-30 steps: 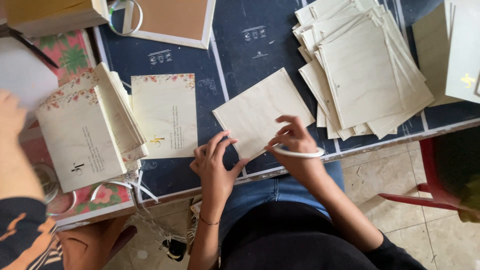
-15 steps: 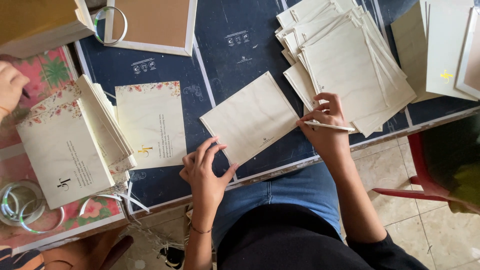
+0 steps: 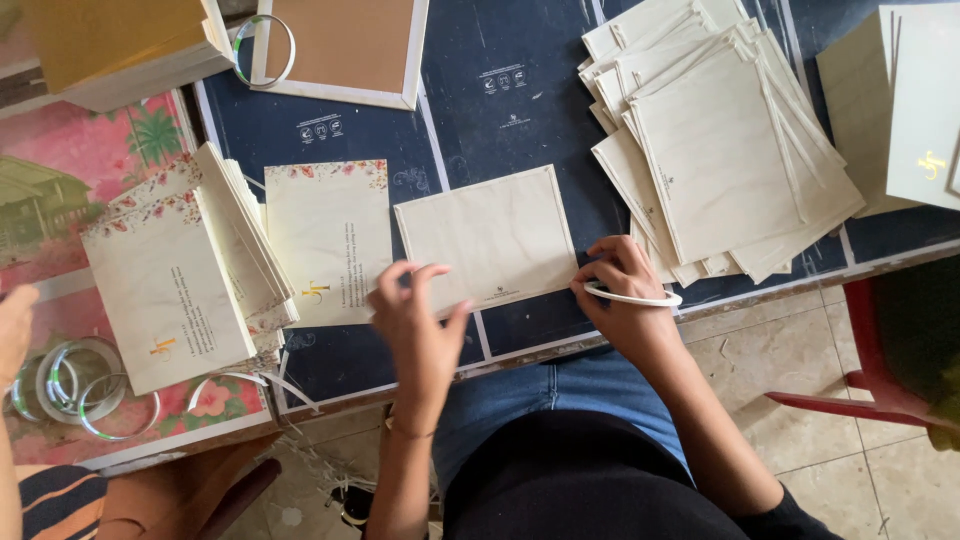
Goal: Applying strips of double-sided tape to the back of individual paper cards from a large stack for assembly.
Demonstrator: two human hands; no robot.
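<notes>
cream envelope [image 3: 487, 238] between hands | left hand [image 3: 418, 320] open, touching | right hand [image 3: 622, 290] gripping tape roll [image 3: 634, 297]

Single view from the camera on your head, facing almost straight down at close range. You see the dark blue table [image 3: 520, 110] across the upper frame, its near edge, your lap and the tiled floor [image 3: 800, 360] below.

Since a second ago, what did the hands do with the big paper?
The left hand slid off the table edge onto the cream envelope. The right hand, carrying the tape roll, shifted from its top to its right edge. The envelope stayed flat where it was, and so did both piles.
</notes>
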